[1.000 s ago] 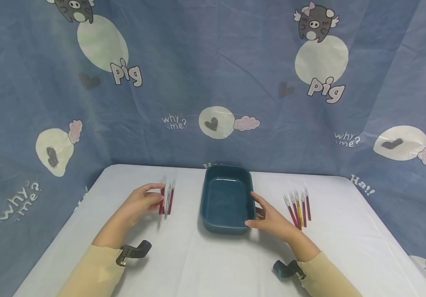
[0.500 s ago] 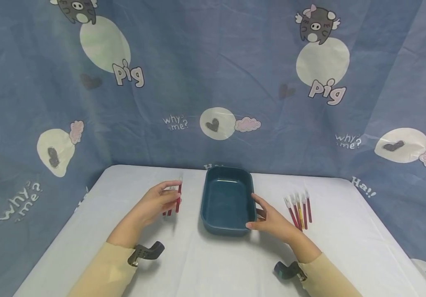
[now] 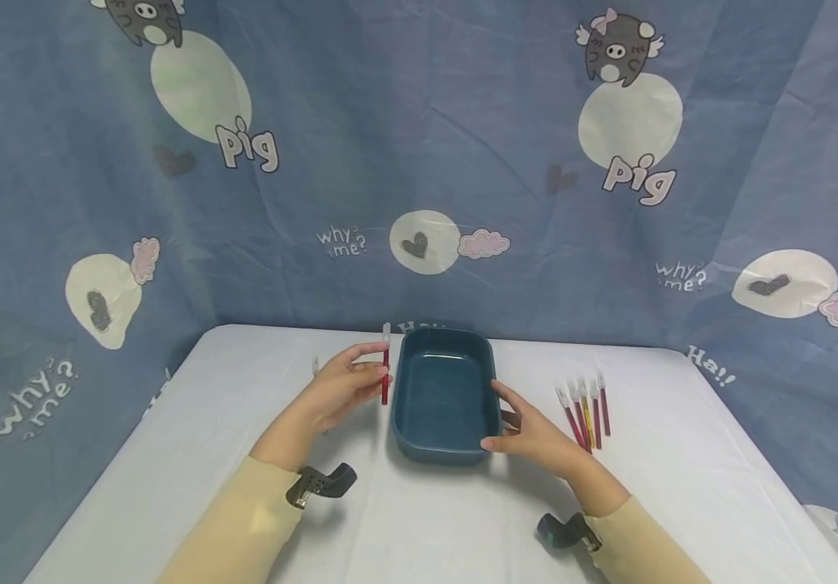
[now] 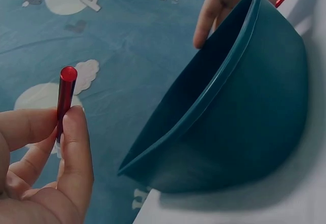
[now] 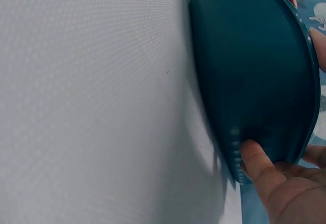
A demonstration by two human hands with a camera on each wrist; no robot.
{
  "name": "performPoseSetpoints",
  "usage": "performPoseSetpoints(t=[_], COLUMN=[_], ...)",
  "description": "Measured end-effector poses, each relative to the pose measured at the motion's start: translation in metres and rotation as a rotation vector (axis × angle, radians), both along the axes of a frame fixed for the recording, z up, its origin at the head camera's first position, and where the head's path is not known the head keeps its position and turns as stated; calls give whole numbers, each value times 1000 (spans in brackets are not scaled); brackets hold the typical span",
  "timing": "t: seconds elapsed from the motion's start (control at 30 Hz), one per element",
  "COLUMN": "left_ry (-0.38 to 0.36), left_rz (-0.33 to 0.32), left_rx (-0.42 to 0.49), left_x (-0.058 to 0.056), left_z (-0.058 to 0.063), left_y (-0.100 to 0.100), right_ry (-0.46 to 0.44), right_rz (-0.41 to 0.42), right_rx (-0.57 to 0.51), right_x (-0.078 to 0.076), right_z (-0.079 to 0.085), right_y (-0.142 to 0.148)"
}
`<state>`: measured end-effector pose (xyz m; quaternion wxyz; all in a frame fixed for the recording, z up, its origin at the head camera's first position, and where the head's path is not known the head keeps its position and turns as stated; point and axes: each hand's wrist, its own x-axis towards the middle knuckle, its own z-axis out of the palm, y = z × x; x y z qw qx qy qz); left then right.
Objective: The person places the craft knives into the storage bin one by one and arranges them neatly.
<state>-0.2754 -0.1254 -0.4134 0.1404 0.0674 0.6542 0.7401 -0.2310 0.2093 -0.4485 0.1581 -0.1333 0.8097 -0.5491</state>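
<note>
My left hand (image 3: 349,385) pinches a capped red craft knife (image 3: 385,375) between thumb and fingers, upright beside the dish's left wall. Its shiny red butt end faces the camera in the left wrist view, and the clear cap points away. A deep teal rectangular dish (image 3: 410,446) stands on the table with nothing inside. My right hand (image 3: 531,430) grips its right side, thumb at the near corner and fingers along the rim and wall. In the right wrist view, a fingertip (image 5: 250,150) presses the outer wall low down.
Several capped craft knives (image 3: 595,418), mostly red and one yellow, lie fanned on the white table (image 3: 419,527) right of the dish. Behind my left hand, a clear tip (image 3: 315,367) of another shows. A blue patterned cloth (image 3: 316,284) hangs behind the table.
My left hand has lifted a red craft knife from the left group and carried it rightward to the dish's left edge. My right hand stays on the dish.
</note>
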Motion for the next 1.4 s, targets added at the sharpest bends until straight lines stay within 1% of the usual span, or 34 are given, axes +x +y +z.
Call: performPoseSetpoints(t=[0.23,0.43,0.6,0.73,0.83,0.93,1.13,1.2,1.4], left_ry=[-14,-34,-46,-39,-36,-46,-81,-95,-106], left_rz=[-52,-74,-80,-68,-77,-88,-87,-91,-89], left_rx=[22,1,-64,-142,-193,-210,-206,-220,-300], left_x=[-9,-17,-21,-21,-22,-24,-27,-28,-28], left_z=[0,-4,-7,-6,-2,2,7,7,-3], left_y=[23,42,63,81,92,99,110,115,132], right_ry=[-2,1,1,-5,-4,3,7,6,-4], right_rz=[13,8,8,14,17,19,24,28,34], right_rx=[-2,7,8,2,0,1,17,14,4], right_x=[1,2,2,3,2,1,0,0,-1], right_z=[1,2,3,3,3,2,2,1,0], right_y=[0,1,0,0,0,0,1,1,3])
